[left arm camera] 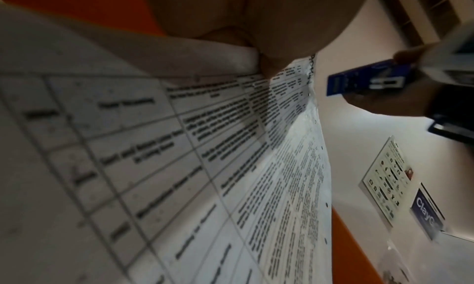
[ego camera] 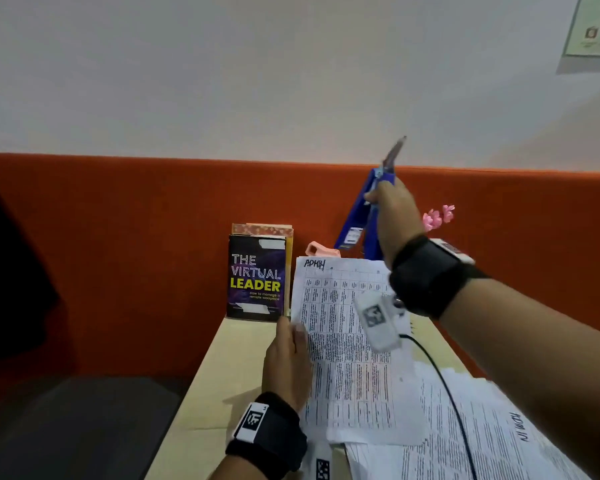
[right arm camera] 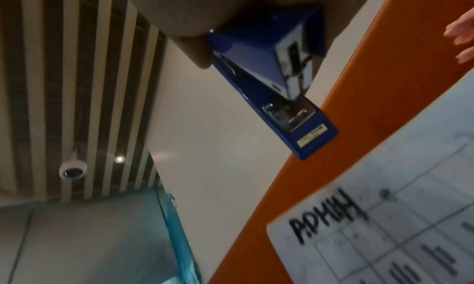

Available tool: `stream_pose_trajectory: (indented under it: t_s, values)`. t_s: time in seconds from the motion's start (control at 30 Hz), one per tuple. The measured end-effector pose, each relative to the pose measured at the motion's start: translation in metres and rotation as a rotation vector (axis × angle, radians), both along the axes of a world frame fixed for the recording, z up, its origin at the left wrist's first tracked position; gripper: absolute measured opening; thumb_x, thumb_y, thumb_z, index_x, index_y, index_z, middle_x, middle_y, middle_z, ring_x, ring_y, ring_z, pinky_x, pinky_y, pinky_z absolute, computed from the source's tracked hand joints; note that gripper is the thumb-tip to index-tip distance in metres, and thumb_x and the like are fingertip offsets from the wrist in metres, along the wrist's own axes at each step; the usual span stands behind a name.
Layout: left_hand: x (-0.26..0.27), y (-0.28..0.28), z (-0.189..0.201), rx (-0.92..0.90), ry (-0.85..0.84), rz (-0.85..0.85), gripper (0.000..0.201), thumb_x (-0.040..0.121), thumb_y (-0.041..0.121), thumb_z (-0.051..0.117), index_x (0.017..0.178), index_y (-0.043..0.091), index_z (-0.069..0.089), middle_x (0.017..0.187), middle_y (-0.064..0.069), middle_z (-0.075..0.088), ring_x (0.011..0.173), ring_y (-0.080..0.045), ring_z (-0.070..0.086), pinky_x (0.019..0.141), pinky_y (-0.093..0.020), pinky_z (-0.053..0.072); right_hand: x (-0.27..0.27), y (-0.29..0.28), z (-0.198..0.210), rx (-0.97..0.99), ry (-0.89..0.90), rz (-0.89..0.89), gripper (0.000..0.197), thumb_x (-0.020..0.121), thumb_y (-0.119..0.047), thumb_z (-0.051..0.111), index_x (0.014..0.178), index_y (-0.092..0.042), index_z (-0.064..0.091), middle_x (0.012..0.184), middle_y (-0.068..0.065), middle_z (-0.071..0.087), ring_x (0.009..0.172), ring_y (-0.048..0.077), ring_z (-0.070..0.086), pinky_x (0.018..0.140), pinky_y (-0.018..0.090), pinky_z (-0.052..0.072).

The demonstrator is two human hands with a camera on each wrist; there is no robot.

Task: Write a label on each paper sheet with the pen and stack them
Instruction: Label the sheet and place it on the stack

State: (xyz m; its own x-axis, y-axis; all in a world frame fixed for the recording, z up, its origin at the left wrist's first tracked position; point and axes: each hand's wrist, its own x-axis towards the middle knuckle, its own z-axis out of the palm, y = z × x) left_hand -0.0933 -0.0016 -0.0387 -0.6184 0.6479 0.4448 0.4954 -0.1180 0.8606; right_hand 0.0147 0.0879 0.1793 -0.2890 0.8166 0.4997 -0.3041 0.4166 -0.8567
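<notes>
My left hand [ego camera: 291, 332] pinches the left edge of a printed table sheet [ego camera: 347, 341] and holds it tilted up off the table. "ADMIN" is handwritten at the sheet's top left corner [right arm camera: 325, 217]. My right hand [ego camera: 378, 195] is raised above the sheet's far end and grips a blue stapler [ego camera: 354, 223], whose jaws stand apart and point down [right arm camera: 277, 81]. A pen [ego camera: 395, 150] sticks up out of the same hand. More printed sheets [ego camera: 482, 438] lie spread on the table at the right, one with a handwritten label. The left wrist view shows the held sheet [left arm camera: 179, 166] close up under my thumb.
A beige table [ego camera: 229, 368] backs onto an orange partition [ego camera: 118, 237]. Against it stand a book titled "The Virtual Leader" [ego camera: 256, 278], a pink object [ego camera: 321, 250] and pink flowers [ego camera: 437, 216]. A black cable [ego camera: 444, 386] runs across the sheets.
</notes>
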Motion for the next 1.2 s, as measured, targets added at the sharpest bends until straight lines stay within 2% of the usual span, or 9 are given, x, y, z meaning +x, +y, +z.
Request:
stream_pose_trajectory:
  t_s: [0.17, 0.27, 0.33, 0.53, 0.7, 0.83, 0.93, 1.07, 1.2]
  values:
    - [0.003, -0.002, 0.003, 0.012, -0.017, -0.002, 0.024, 0.105, 0.036, 0.034, 0.081, 0.029, 0.036, 0.069, 0.008, 0.052, 0.057, -0.002, 0.044, 0.059, -0.028, 0.037, -0.038, -0.003, -0.010, 0.106, -0.134, -0.058, 0.007, 0.083, -0.027, 0.044, 0.078, -0.025, 0.047, 0.075, -0.004, 0.050, 0.070, 0.018, 0.049, 0.068, 0.043, 0.048]
    - [0.003, -0.001, 0.003, 0.021, -0.028, -0.021, 0.017, 0.105, 0.033, 0.035, 0.089, 0.032, 0.039, 0.085, 0.005, 0.062, 0.074, -0.012, 0.057, 0.070, -0.031, 0.047, -0.047, -0.007, -0.021, 0.106, -0.176, -0.044, 0.013, 0.082, -0.035, 0.043, 0.073, -0.026, 0.046, 0.071, -0.005, 0.048, 0.068, 0.018, 0.047, 0.067, 0.041, 0.045]
    - [0.003, 0.001, 0.003, 0.015, -0.005, -0.029, 0.015, 0.104, 0.032, 0.039, 0.090, 0.030, 0.040, 0.081, 0.008, 0.062, 0.078, -0.020, 0.062, 0.071, -0.035, 0.051, -0.051, -0.009, -0.027, 0.103, -0.149, -0.039, 0.022, 0.085, -0.040, 0.045, 0.069, -0.026, 0.045, 0.066, -0.006, 0.043, 0.064, 0.017, 0.044, 0.064, 0.040, 0.042]
    - [0.002, 0.006, -0.003, -0.010, -0.008, -0.070, 0.029, 0.090, 0.026, 0.070, 0.104, 0.041, 0.048, 0.090, 0.016, 0.067, 0.085, -0.007, 0.068, 0.074, -0.041, 0.061, -0.054, -0.009, -0.026, 0.170, -0.127, -0.148, 0.048, 0.085, -0.061, 0.047, 0.066, -0.018, 0.038, 0.057, -0.002, 0.036, 0.055, 0.018, 0.038, 0.056, 0.037, 0.039]
    - [0.008, -0.001, 0.003, -0.006, 0.076, -0.022, 0.017, 0.097, 0.031, 0.058, 0.101, 0.040, 0.044, 0.087, 0.016, 0.066, 0.083, 0.001, 0.066, 0.075, -0.034, 0.059, -0.055, -0.007, -0.025, 0.152, -0.217, -0.100, 0.045, 0.087, -0.061, 0.048, 0.066, -0.021, 0.040, 0.060, 0.000, 0.040, 0.059, 0.021, 0.044, 0.061, 0.044, 0.047]
    - [0.006, -0.010, 0.014, 0.000, 0.073, -0.005, 0.013, 0.105, 0.035, 0.033, 0.096, 0.029, 0.041, 0.088, 0.006, 0.066, 0.080, -0.014, 0.065, 0.070, -0.037, 0.055, -0.046, -0.012, -0.012, 0.111, -0.102, -0.050, 0.031, 0.097, -0.049, 0.046, 0.082, -0.023, 0.050, 0.081, 0.003, 0.049, 0.076, 0.022, 0.051, 0.079, 0.044, 0.053]
    - [-0.005, -0.015, 0.011, -0.033, 0.034, 0.011, 0.023, 0.105, 0.036, 0.032, 0.098, 0.017, 0.043, 0.076, 0.000, 0.059, 0.069, -0.020, 0.056, 0.063, -0.034, 0.044, -0.022, -0.002, -0.002, 0.084, -0.016, -0.181, 0.030, 0.090, -0.053, 0.050, 0.082, -0.024, 0.053, 0.077, -0.002, 0.052, 0.073, 0.018, 0.053, 0.076, 0.044, 0.051]
    - [-0.036, -0.020, -0.001, -0.186, -0.167, 0.051, 0.015, 0.102, 0.023, 0.040, 0.103, 0.009, 0.046, 0.088, -0.009, 0.056, 0.081, -0.028, 0.052, 0.069, -0.035, 0.039, 0.023, 0.009, -0.026, 0.194, -0.702, -0.113, 0.029, 0.094, -0.046, 0.053, 0.091, -0.017, 0.055, 0.078, 0.005, 0.056, 0.067, 0.020, 0.051, 0.069, 0.036, 0.043]
    - [-0.067, -0.027, -0.023, -0.364, -0.285, 0.035, 0.019, 0.096, 0.017, 0.044, 0.108, 0.004, 0.051, 0.093, -0.016, 0.057, 0.073, -0.027, 0.045, 0.065, -0.033, 0.034, 0.073, 0.010, -0.098, 0.294, -1.352, -0.090, 0.027, 0.095, -0.043, 0.056, 0.092, -0.016, 0.055, 0.079, 0.001, 0.059, 0.065, 0.016, 0.053, 0.057, 0.028, 0.039]
